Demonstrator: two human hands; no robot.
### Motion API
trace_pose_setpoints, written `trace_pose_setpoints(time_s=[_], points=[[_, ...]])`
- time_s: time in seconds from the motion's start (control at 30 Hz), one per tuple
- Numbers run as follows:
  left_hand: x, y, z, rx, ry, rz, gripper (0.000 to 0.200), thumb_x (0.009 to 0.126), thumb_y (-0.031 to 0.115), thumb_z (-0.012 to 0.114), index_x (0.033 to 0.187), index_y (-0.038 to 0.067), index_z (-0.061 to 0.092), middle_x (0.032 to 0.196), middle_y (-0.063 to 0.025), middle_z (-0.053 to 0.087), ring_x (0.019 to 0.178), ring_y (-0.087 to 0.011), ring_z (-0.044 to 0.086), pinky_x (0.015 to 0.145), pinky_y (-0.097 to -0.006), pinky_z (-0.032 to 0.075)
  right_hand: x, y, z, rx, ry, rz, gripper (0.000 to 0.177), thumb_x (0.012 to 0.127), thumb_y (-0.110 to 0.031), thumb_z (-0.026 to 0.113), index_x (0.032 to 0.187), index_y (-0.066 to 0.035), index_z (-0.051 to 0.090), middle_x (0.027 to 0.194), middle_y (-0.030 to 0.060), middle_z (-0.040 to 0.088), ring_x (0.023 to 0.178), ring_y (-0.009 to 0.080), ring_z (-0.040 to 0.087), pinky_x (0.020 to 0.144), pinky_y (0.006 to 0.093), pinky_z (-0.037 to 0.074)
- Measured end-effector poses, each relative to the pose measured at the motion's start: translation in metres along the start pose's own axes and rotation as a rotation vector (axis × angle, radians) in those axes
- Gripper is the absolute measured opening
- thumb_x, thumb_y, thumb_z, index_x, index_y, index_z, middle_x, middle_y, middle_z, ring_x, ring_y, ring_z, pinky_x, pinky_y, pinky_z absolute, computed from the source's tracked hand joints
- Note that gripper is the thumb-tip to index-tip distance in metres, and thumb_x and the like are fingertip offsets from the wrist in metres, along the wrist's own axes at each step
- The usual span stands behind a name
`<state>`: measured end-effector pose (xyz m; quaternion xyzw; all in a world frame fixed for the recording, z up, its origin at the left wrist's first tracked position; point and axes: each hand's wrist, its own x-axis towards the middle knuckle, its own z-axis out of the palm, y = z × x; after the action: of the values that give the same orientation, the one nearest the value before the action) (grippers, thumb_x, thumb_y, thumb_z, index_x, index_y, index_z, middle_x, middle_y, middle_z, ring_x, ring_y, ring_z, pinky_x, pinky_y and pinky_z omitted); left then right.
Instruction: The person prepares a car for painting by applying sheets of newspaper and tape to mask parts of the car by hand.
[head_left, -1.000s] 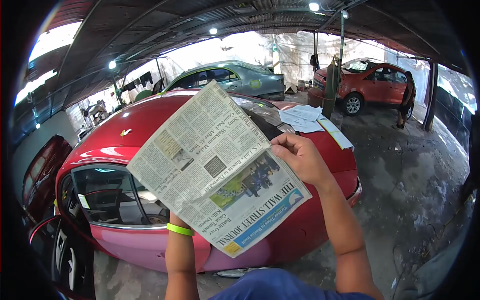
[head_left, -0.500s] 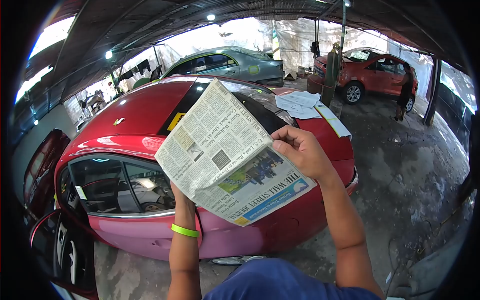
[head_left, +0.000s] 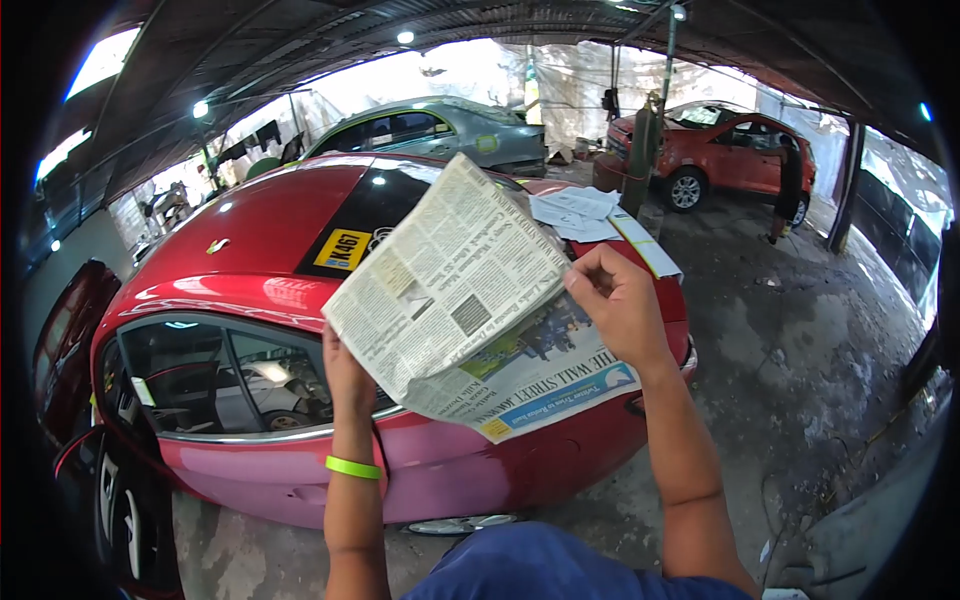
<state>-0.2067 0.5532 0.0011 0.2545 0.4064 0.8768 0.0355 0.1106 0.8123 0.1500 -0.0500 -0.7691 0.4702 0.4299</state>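
Wall Street Journal newspaper (head_left: 430, 290), one, held before red car (head_left: 270, 215), long axis slanting from car's roof toward its rear flank; right hand (head_left: 625, 310), nearer the crease, clamped on its boot-side edge; left hand (head_left: 348, 375) at its window-side edge, closure hidden, cannot tell.

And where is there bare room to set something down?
Bare: the red car's roof between the yellow K467 sticker and small pale spot; concrete floor between that car and the orange-red SUV. Crowded: where loose papers lie and the newspaper spreads.

A red car (head_left: 290, 210) with patchy pink paintwork (head_left: 240, 480) under corrugated roofing (head_left: 545, 20) shows a car workshop.
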Motion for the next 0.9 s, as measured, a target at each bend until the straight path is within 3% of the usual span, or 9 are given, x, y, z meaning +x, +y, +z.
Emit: trace_pose_setpoints(time_s=[0.07, 0.2, 0.27, 0.4, 0.6, 0.67, 0.7, 0.83, 0.9], points=[[-0.019, 0.037, 0.042, 0.292, 0.279, 0.138, 0.04, 0.116, 0.027, 0.057, 0.15, 0.005, 0.054, 0.124, -0.0104, 0.07, 0.103, -0.0146, 0.069, 0.091, -0.0302, 0.056, 0.0, -0.006, -0.023, -0.116, 0.123, -0.011, 0.013, 0.104, -0.009, 0.073, 0.096, 0.001, 0.07, 0.079, -0.0006, 0.067, 0.072, 0.0043, 0.057, 0.064, 0.0258, 0.048], [-0.071, 0.078, 0.118, 0.344, -0.246, 0.18, 0.029, 0.115, 0.023, 0.059, 0.127, -0.001, 0.071, 0.117, -0.009, 0.072, 0.105, -0.0136, 0.067, 0.093, -0.0297, 0.054, -0.017, -0.013, -0.033, -0.203, 0.198, -0.084, 0.012, 0.104, -0.009, 0.073, 0.1, 0.003, 0.071, 0.083, 0.004, 0.072, 0.074, 0.0071, 0.063, 0.064, 0.0285, 0.05], [-0.098, 0.086, 0.172, 0.453, -0.609, 0.127, 0.028, 0.112, 0.018, 0.065, 0.127, -0.004, 0.071, 0.121, -0.0108, 0.072, 0.11, -0.0154, 0.068, 0.098, -0.0308, 0.055, -0.028, -0.015, -0.034, -0.145, 0.215, -0.01, 0.014, 0.106, -0.011, 0.071, 0.103, 0.003, 0.072, 0.086, 0.0034, 0.072, 0.076, 0.0069, 0.064, 0.068, 0.0275, 0.052], [-0.129, 0.059, 0.263, 0.323, -0.759, -0.028, 0.05, 0.103, 0.017, 0.077, 0.144, -0.007, 0.062, 0.124, -0.018, 0.076, 0.119, -0.025, 0.072, 0.106, -0.0382, 0.057, -0.054, -0.009, -0.031, 0.055, 0.172, 0.199, 0.02, 0.11, -0.012, 0.064, 0.118, 0.004, 0.072, 0.096, 0.0027, 0.074, 0.087, 0.0063, 0.066, 0.078, 0.0264, 0.055], [-0.11, 0.041, 0.283, 0.47, -0.96, -0.126, 0.064, 0.098, 0.01, 0.082, 0.15, -0.013, 0.052, 0.136, -0.0185, 0.071, 0.126, -0.0199, 0.069, 0.108, -0.0368, 0.055, -0.074, 0.011, -0.033, 0.0, 0.113, 0.119, 0.033, 0.109, 0.004, 0.05, 0.136, 0.008, 0.067, 0.124, 0.014, 0.073, 0.106, 0.0184, 0.074, 0.087, 0.0303, 0.059], [-0.096, 0.039, 0.284, 0.403, -1.003, -0.276, 0.047, 0.099, 0.001, 0.075, 0.143, -0.01, 0.062, 0.128, -0.0144, 0.076, 0.113, -0.0148, 0.072, 0.1, -0.033, 0.058, -0.077, -0.003, -0.039, 0.027, 0.097, 0.163, 0.034, 0.108, 0.006, 0.047, 0.136, 0.008, 0.067, 0.128, 0.0154, 0.072, 0.107, 0.0216, 0.075, 0.088, 0.0313, 0.06], [-0.086, 0.04, 0.284, 0.412, -1.05, -0.347, 0.042, 0.099, -0.002, 0.073, 0.14, -0.009, 0.065, 0.125, -0.0133, 0.077, 0.11, -0.0142, 0.073, 0.097, -0.0321, 0.059, -0.078, -0.005, -0.045, 0.022, 0.098, 0.207, 0.031, 0.106, 0.005, 0.054, 0.133, 0.005, 0.07, 0.124, 0.0145, 0.07, 0.101, 0.0217, 0.074, 0.084, 0.0334, 0.06], [-0.06, 0.053, 0.285, 0.376, -1.271, -0.509, 0.035, 0.1, -0.009, 0.068, 0.134, -0.004, 0.073, 0.119, -0.0095, 0.081, 0.106, -0.0111, 0.073, 0.096, -0.0287, 0.058, -0.074, -0.025, -0.063, -0.713, 0.275, -0.316, 0.022, 0.097, -0.006, 0.073, 0.119, -0.002, 0.074, 0.116, 0.0133, 0.065, 0.096, 0.0284, 0.065, 0.092, 0.0413, 0.053], [-0.052, 0.06, 0.283, 0.391, -1.364, -0.54, 0.034, 0.1, -0.008, 0.069, 0.133, -0.003, 0.074, 0.119, -0.0091, 0.081, 0.107, -0.0108, 0.073, 0.097, -0.0286, 0.058, -0.071, -0.025, -0.078, -0.595, 0.08, -0.286, 0.016, 0.097, -0.009, 0.074, 0.112, -0.003, 0.072, 0.113, 0.0122, 0.067, 0.101, 0.0295, 0.064, 0.095, 0.0418, 0.05]])
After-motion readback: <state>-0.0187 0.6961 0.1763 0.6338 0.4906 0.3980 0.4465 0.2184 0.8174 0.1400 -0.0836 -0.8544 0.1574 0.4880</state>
